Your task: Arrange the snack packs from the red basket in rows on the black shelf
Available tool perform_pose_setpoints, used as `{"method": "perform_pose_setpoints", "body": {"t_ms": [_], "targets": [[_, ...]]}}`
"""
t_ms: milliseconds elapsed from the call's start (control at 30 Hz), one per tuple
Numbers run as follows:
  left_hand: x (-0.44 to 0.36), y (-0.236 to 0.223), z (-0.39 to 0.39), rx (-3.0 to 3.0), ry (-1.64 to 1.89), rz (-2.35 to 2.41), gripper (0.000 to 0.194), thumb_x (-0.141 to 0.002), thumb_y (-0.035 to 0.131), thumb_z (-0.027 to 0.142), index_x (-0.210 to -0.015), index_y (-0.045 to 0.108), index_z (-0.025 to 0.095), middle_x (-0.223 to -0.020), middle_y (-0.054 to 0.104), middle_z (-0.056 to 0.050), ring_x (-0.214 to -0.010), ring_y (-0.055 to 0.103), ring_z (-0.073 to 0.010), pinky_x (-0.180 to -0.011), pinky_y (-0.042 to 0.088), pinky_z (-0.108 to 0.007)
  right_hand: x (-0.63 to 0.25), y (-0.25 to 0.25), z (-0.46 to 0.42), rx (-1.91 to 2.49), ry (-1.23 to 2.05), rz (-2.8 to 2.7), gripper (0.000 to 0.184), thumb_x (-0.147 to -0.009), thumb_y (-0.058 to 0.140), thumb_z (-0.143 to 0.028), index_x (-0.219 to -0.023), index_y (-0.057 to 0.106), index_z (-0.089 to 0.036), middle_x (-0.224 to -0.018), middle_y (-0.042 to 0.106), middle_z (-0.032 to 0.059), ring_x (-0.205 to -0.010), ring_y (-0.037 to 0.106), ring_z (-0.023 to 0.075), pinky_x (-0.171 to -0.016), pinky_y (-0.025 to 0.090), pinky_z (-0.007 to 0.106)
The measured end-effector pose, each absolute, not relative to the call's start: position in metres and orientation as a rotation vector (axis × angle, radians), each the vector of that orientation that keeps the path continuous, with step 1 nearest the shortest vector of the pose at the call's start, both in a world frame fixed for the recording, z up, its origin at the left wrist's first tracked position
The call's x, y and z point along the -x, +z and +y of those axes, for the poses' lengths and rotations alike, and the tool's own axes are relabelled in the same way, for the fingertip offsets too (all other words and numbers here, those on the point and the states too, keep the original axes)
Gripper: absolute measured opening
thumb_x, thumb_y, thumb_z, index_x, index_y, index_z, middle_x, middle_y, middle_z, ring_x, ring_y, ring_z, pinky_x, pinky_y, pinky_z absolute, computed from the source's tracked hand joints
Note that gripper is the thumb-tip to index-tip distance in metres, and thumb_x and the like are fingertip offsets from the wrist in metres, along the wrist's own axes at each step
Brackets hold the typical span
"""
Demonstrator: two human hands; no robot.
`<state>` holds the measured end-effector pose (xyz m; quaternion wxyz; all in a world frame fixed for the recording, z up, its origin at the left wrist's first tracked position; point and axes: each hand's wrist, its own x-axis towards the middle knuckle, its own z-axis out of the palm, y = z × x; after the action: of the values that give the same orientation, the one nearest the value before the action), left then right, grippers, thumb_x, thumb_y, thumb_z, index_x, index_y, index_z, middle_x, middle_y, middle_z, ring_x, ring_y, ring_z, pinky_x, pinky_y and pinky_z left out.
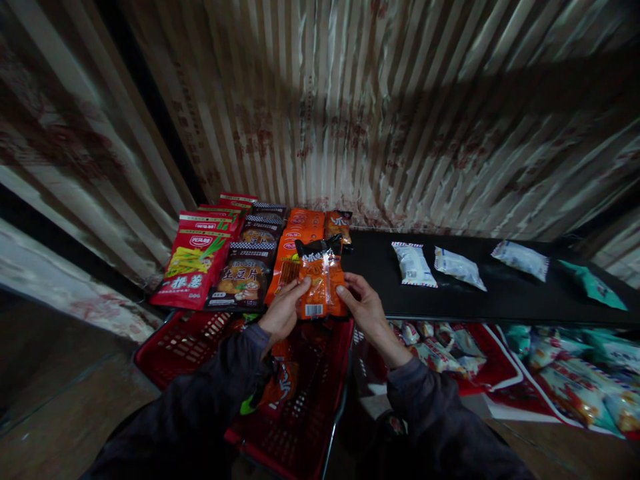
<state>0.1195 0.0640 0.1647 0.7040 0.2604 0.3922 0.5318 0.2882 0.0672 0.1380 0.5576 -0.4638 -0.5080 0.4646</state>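
Note:
Between my two hands is an orange snack bag (pixel 324 283) with a black top, its barcode and back seam facing me. My left hand (pixel 285 307) grips its lower left edge, thumb on the front. On its right edge my right hand (pixel 364 303) closes with the thumb pressed to the side. The bag is over the front edge of the black shelf (pixel 375 280). Behind it lies a similar orange-and-black bag (pixel 339 225). Just left are flat orange packets (pixel 303 227), partly covered by the held bag.
Brown potato-chip packets (pixel 243 275) and red packets (pixel 193 260) lie in rows at the left. White bags (pixel 414 265) and a green bag (pixel 595 285) lie on the right. Below stand a red basket (pixel 165 347) and more baskets with snacks (pixel 440 353). A pleated curtain (pixel 320 113) hangs behind.

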Motion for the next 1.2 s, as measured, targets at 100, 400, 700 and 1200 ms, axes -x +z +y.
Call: {"method": "perform_pose_setpoints", "body": {"t_ms": [100,400,700,1200], "targets": [[-0.122,0.163,0.064,-0.568,1.192,0.873,0.022,-0.078,0.078,0.028,-0.094,0.072,0.015,-0.102,0.076,-0.008,-0.106,0.069,-0.0234,-0.101,0.052,-0.04,-0.29,0.138,0.066,1.138,0.921,-1.293,0.041,-0.078,0.07,-0.043,-0.112,0.063,-0.023,-0.101,0.071,0.0056,-0.094,0.067,0.0205,-0.086,0.055,0.037],[-0.126,0.163,0.058,-0.625,1.223,0.836,0.031,-0.08,0.075,0.028,-0.109,0.068,0.02,-0.116,0.073,-0.006,-0.115,0.065,-0.0219,-0.109,0.045,-0.041,-0.293,0.145,0.057,1.146,0.366,-1.656,0.029,-0.091,0.054,-0.028,-0.116,0.07,-0.03,-0.122,0.064,0.0078,-0.116,0.057,0.0244,-0.1,0.049,0.044],[-0.127,0.166,0.055,-0.669,1.215,0.643,0.055,-0.082,0.073,0.031,-0.134,0.058,0.02,-0.138,0.061,-0.009,-0.136,0.048,-0.0235,-0.118,0.034,-0.041,-0.297,0.142,0.06,1.156,0.347,-1.684,0.039,-0.094,0.045,-0.028,-0.127,0.066,-0.028,-0.129,0.066,0.0073,-0.122,0.058,0.0236,-0.107,0.045,0.047],[-0.121,0.165,0.053,-0.759,1.161,0.58,0.047,-0.087,0.067,0.031,-0.134,0.059,0.032,-0.156,0.042,-0.003,-0.144,0.037,-0.0277,-0.113,0.038,-0.049,-0.301,0.154,0.053,1.046,0.83,-1.549,0.055,-0.091,0.052,-0.056,-0.136,0.059,-0.025,-0.135,0.064,0.0056,-0.126,0.058,0.0289,-0.11,0.042,0.044]]}}
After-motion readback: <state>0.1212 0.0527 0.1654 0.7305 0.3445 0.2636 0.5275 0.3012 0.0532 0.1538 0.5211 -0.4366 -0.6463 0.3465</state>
